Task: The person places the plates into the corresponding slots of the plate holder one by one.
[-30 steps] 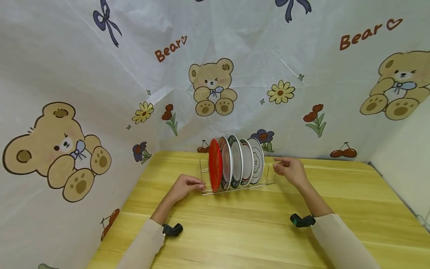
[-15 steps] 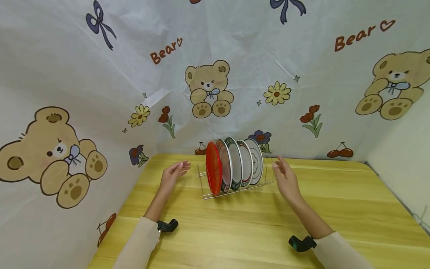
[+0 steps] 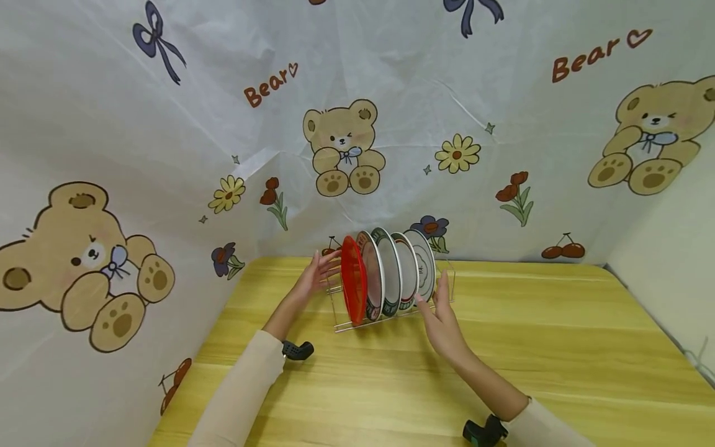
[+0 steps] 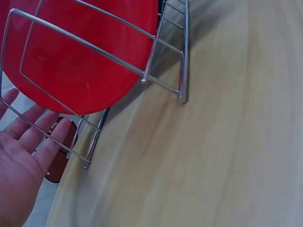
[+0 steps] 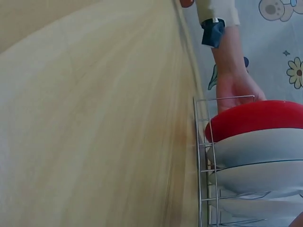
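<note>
A wire dish rack (image 3: pixel 335 328) holds several plates standing on edge. At its left end is a red plate (image 3: pixel 353 279); decorated white plates follow, with a white plate with a grey pattern (image 3: pixel 426 267) at the right. My left hand (image 3: pixel 310 279) reaches beside the rack's left end, fingers spread near the red plate. In the left wrist view those fingers (image 4: pixel 52 144) lie by the wire end frame, below the red plate; contact is unclear. My right hand (image 3: pixel 447 326) is in front of the rightmost plates, fingers extended and thumb apart, holding nothing.
The rack stands on a wood-grain table (image 3: pixel 357 391), close to a white cloth backdrop (image 3: pixel 402 81) printed with bears and flowers. A pale wall (image 3: pixel 665 261) borders the right side. Dark devices are strapped on both wrists.
A second ago both hands held the rack's ends. They let go; the left swung outward, then back in beside the red plate, while the right moved left in front of the plates.
</note>
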{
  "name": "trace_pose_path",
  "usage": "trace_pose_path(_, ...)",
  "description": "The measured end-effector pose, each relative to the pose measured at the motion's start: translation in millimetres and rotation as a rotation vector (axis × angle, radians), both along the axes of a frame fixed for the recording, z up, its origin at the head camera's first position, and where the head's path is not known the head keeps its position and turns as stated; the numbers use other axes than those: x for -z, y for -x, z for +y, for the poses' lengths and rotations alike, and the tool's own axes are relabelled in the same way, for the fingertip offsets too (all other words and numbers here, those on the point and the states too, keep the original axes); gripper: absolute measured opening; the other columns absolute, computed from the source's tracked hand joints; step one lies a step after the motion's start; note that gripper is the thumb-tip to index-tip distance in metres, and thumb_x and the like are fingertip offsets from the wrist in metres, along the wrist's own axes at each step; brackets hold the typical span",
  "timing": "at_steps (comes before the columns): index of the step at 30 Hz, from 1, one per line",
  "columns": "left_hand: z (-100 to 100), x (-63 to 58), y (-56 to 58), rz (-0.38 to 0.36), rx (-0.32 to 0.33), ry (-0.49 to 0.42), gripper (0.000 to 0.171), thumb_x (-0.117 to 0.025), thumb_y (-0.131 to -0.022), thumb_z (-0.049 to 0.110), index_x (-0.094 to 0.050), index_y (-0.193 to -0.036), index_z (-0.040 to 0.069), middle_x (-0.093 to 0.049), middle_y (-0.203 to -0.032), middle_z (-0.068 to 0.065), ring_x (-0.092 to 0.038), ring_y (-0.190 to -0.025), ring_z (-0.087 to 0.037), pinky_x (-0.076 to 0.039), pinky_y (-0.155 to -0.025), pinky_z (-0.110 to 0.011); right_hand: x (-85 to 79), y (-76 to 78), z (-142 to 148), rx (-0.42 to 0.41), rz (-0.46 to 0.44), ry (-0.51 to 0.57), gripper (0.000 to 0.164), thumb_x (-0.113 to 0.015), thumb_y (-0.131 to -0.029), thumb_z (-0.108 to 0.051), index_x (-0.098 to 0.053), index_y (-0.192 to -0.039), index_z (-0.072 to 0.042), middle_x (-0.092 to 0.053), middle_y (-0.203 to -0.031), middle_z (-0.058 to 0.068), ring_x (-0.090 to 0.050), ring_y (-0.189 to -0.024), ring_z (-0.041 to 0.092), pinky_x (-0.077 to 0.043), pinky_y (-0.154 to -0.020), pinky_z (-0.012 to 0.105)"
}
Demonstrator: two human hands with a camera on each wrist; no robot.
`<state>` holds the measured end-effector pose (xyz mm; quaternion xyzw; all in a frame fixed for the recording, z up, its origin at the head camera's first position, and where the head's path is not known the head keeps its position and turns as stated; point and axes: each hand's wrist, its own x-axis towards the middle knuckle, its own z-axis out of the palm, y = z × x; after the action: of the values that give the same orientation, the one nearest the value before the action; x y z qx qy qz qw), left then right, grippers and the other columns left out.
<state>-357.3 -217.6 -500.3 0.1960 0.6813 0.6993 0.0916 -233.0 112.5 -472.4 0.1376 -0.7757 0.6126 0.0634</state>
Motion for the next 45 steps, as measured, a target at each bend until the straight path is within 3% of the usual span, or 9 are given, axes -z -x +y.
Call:
trace_pose_path(6, 1, 4.8, -4.5, -0.05, -0.007, -0.078, 0.076, -0.012, -0.108, 0.056, -0.016, -0.162, 0.002, -0.025, -0.16, -0.031, -0.028, -0.144, -0.054, -0.026, -0.115, -0.07, 4.2, -0.1, -6, -0.012, 0.018, -0.106, 0.082, -0.046, -0.11, -0.022, 0.018, -0.16, -0.015, 0.018, -0.168, 0.008, 0.004, -0.154, 0.034, -0.024, -0.119, 0.057)
trace_pose_path(11, 0, 10.0, -12.8, -0.06, -0.006, -0.116, 0.08, -0.015, -0.107, 0.061, -0.019, -0.162, 0.003, -0.025, -0.16, -0.032, -0.027, -0.144, -0.054, -0.025, -0.115, -0.07, 3.3, 4.4, -1, -0.032, 0.056, -0.13, 0.071, -0.037, -0.112, -0.017, 0.014, -0.161, -0.01, 0.014, -0.168, 0.012, 0.005, -0.154, 0.035, -0.004, -0.123, 0.058)
trace_pose_path(14, -1, 13.0, -21.4, -0.062, -0.001, -0.146, 0.077, -0.012, -0.108, 0.058, -0.019, -0.162, 0.004, -0.025, -0.16, -0.032, -0.028, -0.144, -0.053, -0.025, -0.114, -0.07, 3.8, 7.2, 6, -0.053, 0.071, -0.113, 0.068, -0.034, -0.112, -0.014, 0.013, -0.161, -0.009, 0.009, -0.168, 0.016, 0.003, -0.154, 0.037, -0.002, -0.123, 0.058)
trace_pose_path(19, -1, 18.0, -39.0, -0.094, 0.01, -0.202, 0.075, -0.009, -0.108, 0.056, -0.012, -0.163, 0.003, -0.021, -0.16, -0.034, -0.026, -0.145, -0.053, -0.025, -0.114, -0.07, 4.3, 11.5, 17, -0.058, 0.037, -0.092, 0.067, -0.033, -0.112, -0.013, 0.012, -0.162, -0.01, 0.001, -0.169, 0.017, -0.005, -0.154, 0.037, -0.01, -0.123, 0.056)
trace_pose_path(26, 4, 24.8, -64.3, -0.136, 0.033, -0.304, 0.074, -0.009, -0.109, 0.054, -0.011, -0.163, 0.004, -0.02, -0.16, -0.035, -0.025, -0.146, -0.049, -0.025, -0.115, -0.067, 3.1, 24.7, 33, -0.109, 0.018, -0.077, 0.065, -0.032, -0.113, -0.014, 0.01, -0.162, -0.014, 0.004, -0.168, 0.018, -0.021, -0.15, 0.042, -0.037, -0.112, 0.048)
trace_pose_path(34, 14, 31.7, -86.8, -0.173, 0.065, -0.274, 0.071, -0.01, -0.111, 0.05, -0.016, -0.161, 0.001, -0.024, -0.159, -0.034, -0.039, -0.142, -0.038, -0.035, -0.114, -0.056, 3.1, 42.3, 53, -0.137, 0.032, -0.099, 0.059, -0.029, -0.113, -0.015, 0.001, -0.164, -0.01, -0.006, -0.169, 0.019, -0.028, -0.147, 0.043, -0.043, -0.107, 0.058)
trace_pose_path(39, 15, 29.2, -81.9, -0.198, 0.01, -0.221, 0.069, -0.011, -0.111, 0.048, -0.023, -0.16, 0.002, -0.031, -0.157, -0.031, -0.043, -0.139, -0.041, -0.042, -0.11, -0.058, 1.5, 35.6, 52, -0.023, -0.013, -0.139, 0.062, -0.032, -0.113, -0.026, 0.0, -0.164, -0.011, -0.009, -0.168, 0.021, -0.021, -0.15, 0.045, -0.034, -0.113, 0.063)
trace_pose_path(42, 9, 22.2, -69.2, -0.202, -0.044, -0.139, 0.067, -0.016, -0.111, 0.05, -0.028, -0.159, 0.005, -0.034, -0.158, -0.027, -0.039, -0.142, -0.042, -0.042, -0.109, -0.061, 0.6, 19.0, 41, 0.08, -0.028, -0.137, 0.067, -0.036, -0.112, -0.031, 0.002, -0.164, -0.01, -0.006, -0.169, 0.018, -0.016, -0.151, 0.045, -0.025, -0.118, 0.065)
trace_pose_path(45, 3, 12.5, -53.2, -0.194, -0.046, -0.079, 0.069, -0.018, -0.11, 0.053, -0.024, -0.161, 0.008, -0.03, -0.161, -0.025, -0.03, -0.147, -0.044, -0.034, -0.114, -0.065, 1.4, -1.6, 23, 0.093, -0.034, -0.081, 0.072, -0.037, -0.112, -0.033, 0.009, -0.163, -0.013, 0.007, -0.17, 0.01, -0.007, -0.153, 0.043, -0.018, -0.119, 0.066)
